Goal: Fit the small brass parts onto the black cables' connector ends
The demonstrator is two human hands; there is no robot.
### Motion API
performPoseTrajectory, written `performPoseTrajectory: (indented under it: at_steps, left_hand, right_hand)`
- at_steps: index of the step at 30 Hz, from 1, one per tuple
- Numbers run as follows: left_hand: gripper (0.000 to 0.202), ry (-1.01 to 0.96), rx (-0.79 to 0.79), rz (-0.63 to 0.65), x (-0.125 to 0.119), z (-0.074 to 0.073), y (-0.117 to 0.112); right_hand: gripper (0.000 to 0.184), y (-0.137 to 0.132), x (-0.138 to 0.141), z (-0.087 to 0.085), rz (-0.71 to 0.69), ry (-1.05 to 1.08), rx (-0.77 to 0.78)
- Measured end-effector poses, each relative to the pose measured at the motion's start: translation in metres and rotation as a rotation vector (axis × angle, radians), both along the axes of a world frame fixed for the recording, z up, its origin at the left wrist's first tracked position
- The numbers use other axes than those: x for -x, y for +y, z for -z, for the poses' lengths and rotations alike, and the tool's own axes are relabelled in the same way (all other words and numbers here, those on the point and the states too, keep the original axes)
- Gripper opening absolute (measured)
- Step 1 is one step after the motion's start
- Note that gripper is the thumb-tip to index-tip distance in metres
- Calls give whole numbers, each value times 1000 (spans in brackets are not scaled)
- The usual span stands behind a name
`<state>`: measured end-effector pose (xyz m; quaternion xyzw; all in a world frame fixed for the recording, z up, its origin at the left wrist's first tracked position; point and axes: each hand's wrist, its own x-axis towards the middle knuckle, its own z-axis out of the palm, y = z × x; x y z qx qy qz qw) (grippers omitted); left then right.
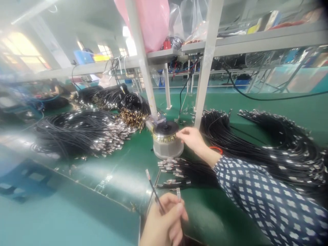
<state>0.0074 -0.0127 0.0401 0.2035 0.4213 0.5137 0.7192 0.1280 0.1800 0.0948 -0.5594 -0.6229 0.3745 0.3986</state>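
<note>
"Where's the black cable (155,192)?"

"Clasped in the left hand's (166,220) grip, metal tip (148,175) jutting beyond. The right hand (192,138) touches the round device's (167,149) rim; I can't tell whether that grip holds anything."

"Around them?"

"Green counter (210,215), cable bundles (77,128) left and right, white posts (143,61), teal floor (84,218)."

"Its direction?"

"Tip far and slightly left, long axis slanting."
</note>
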Motion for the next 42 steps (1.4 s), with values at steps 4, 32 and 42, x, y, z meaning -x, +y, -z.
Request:
performPoseTrajectory:
  at_steps: [4,32,42]
  left_hand:
    - [33,-3,4,3,-1,-3,0]
    - [26,115,34,-40,-7,-18,-16]
    - [23,113,55,-34,-8,-25,-20]
  right_hand:
    - [9,-6,-7,-9,33,-26,-194]
    - [17,-135,-56,20,-476,211,208]
    - [11,-142,-50,11,-573,237,155]
